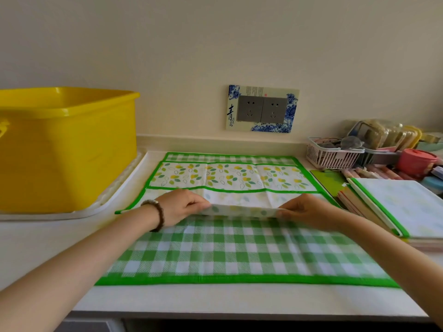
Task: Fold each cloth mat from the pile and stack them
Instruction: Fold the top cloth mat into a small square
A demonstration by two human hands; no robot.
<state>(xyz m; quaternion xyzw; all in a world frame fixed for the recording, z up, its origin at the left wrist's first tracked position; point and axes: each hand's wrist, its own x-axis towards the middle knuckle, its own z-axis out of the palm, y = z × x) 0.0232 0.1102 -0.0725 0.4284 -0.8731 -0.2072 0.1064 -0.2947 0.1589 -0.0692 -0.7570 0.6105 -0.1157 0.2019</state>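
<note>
A green-checked cloth mat (239, 250) with a green border and leaf-print pockets lies spread on the white counter (215, 300). A leaf-print flap in its middle is lifted a little. My left hand (184, 207) pinches the flap's left end and my right hand (304, 210) pinches its right end, both fingertips curled on the fabric edge. A beaded bracelet sits on my left wrist. To the right, a stack of folded mats (393, 207) rests with a pale, green-edged one on top.
A big yellow plastic tub (64, 149) stands on a white tray at the left. A white basket (333, 155) and assorted small containers crowd the back right. A wall socket plate (262, 109) is behind the mat.
</note>
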